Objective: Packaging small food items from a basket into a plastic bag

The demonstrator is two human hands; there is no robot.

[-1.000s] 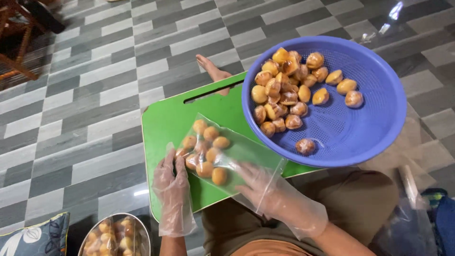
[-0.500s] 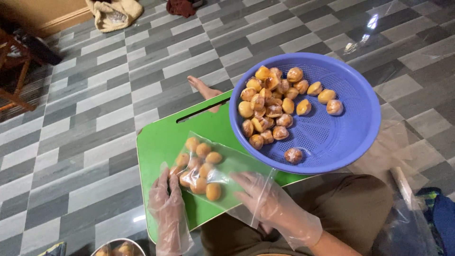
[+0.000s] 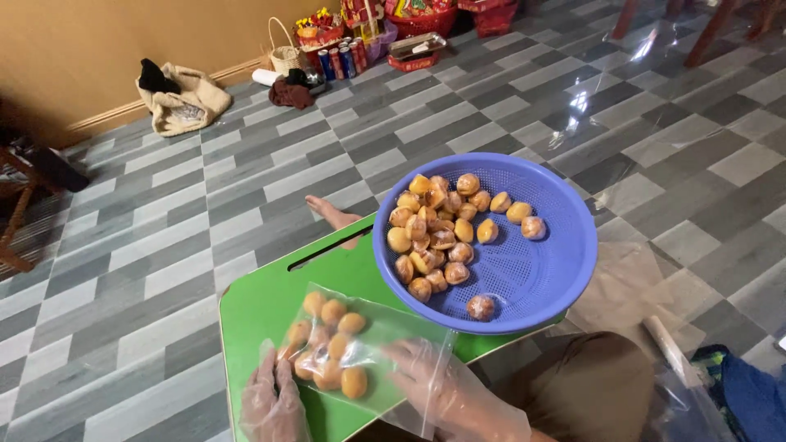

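Grey checked tile floor (image 3: 508,106) all round. Green tray (image 3: 262,307) on lap, serving as work surface. Blue perforated basket (image 3: 565,245) sits on tray's right end, round golden pastries (image 3: 434,233) heaped toward its left side, within reach. Clear plastic bag (image 3: 360,356) lies flat on tray near front edge, about ten pastries inside (glossy, orange-brown). Left hand (image 3: 270,405), gloved, pinches bag's left edge; right hand (image 3: 446,389), gloved, grips its right side, keeping it spread flat.
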